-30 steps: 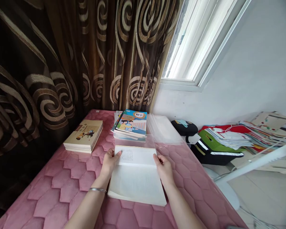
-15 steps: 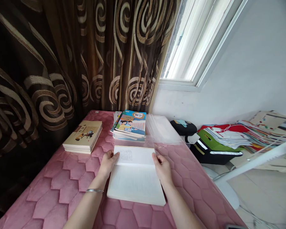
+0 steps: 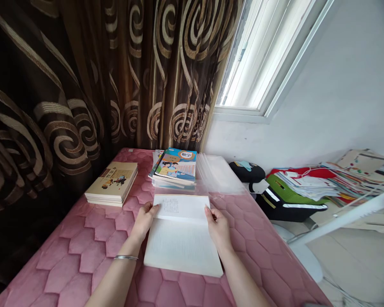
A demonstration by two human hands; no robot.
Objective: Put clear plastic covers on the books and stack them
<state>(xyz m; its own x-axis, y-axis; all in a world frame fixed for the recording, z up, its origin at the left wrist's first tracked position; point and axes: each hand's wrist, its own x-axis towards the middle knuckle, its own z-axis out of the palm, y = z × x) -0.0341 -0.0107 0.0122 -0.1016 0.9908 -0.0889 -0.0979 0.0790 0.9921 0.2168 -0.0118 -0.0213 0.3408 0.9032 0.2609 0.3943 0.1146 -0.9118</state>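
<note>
An open book lies on the pink quilted surface in front of me, its pages facing up. My left hand pinches the left edge of its far part, thumb on the printed page. At the opposite edge, my right hand grips the same part between thumb and fingers. Clear plastic shows just beyond the book's far edge; how it joins the book is hard to make out. Behind it sits a stack of colourful textbooks.
Tan books are stacked at the left. Clear plastic covers lie at the back right. A black case, a green and black box, papers and a white lamp arm stand beyond the right edge. A patterned curtain hangs behind.
Almost nothing differs. The far part of the book is tilted slightly and both hands keep their hold at its edges.
</note>
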